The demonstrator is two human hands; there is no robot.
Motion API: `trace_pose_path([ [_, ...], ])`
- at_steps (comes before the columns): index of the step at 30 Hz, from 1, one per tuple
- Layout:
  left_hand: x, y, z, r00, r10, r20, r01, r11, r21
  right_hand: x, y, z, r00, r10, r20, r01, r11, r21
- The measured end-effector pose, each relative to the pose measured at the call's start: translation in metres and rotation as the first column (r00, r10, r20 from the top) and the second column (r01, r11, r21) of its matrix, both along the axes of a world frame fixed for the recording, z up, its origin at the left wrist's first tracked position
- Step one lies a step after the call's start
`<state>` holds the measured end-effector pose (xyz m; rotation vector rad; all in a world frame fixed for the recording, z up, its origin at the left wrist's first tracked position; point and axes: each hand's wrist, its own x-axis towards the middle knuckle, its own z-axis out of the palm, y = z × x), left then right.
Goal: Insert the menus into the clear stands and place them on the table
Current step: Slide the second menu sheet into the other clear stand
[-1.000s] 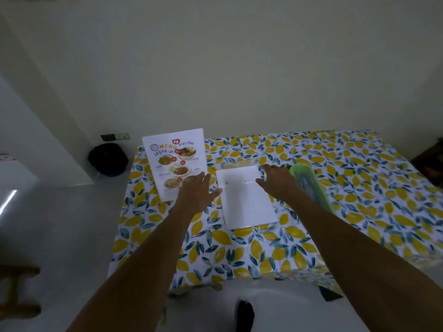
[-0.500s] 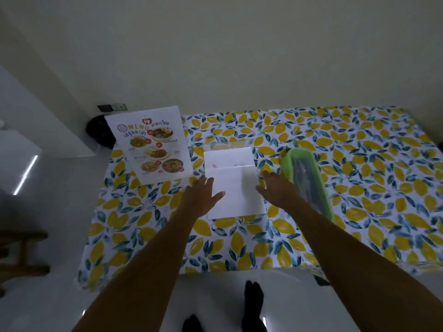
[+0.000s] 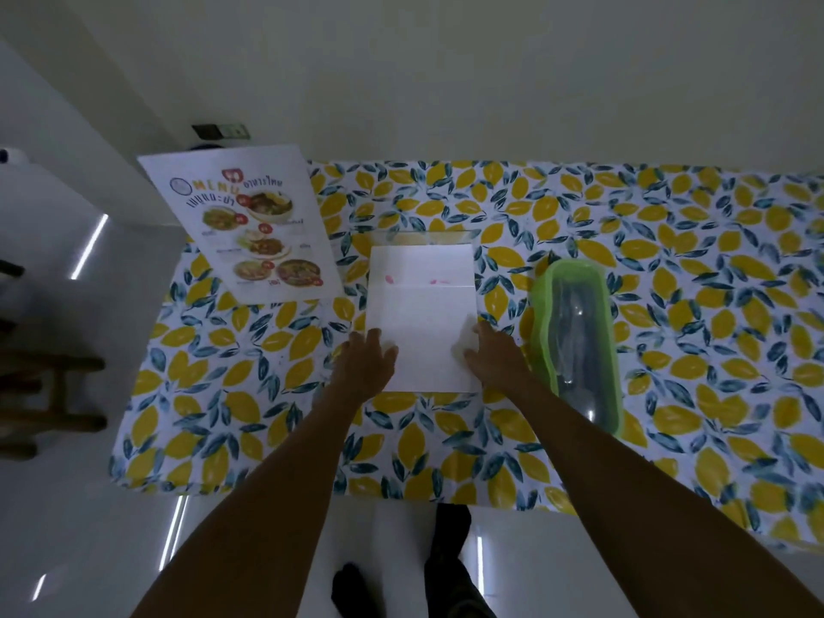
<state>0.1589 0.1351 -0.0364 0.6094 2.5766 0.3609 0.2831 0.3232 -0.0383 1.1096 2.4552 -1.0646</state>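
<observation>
Flanking blank-side-up menu (image 3: 421,318): left hand (image 3: 364,368) and right hand (image 3: 495,361) flat, fingers spread at its near corners, gripping nothing. Clear stand (image 3: 421,237) beyond hands, seemingly part-loaded. Printed menu (image 3: 243,225) far left on surface (image 3: 669,269), uninserted.

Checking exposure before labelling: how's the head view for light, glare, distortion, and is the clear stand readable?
Head view: dim and underexposed overall; the white sheet is the brightest patch, slightly blown. Specular streaks on the glossy floor and a glint on the green container. Wide-angle bending of the tablecloth edges. Clear stand only faintly visible beyond the sheet. Both hands, left hand and right hand, slightly soft.
</observation>
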Motion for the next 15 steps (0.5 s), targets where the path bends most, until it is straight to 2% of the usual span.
trace_pose_path([
  [5,-0.004,0.001,0.009,0.989,0.101,0.111,-0.108,0.992,0.064,0.001,0.000,0.005,0.992,-0.123,-0.010,0.122,0.989,-0.088],
  [9,-0.007,-0.013,0.019,0.990,0.112,0.084,-0.122,0.984,0.126,0.011,-0.002,0.016,0.990,-0.129,-0.052,0.128,0.992,-0.014],
  [15,-0.003,-0.038,0.062,0.999,0.046,-0.008,-0.043,0.963,0.264,0.030,-0.013,0.058,0.970,-0.090,-0.226,0.127,0.980,0.154],
])
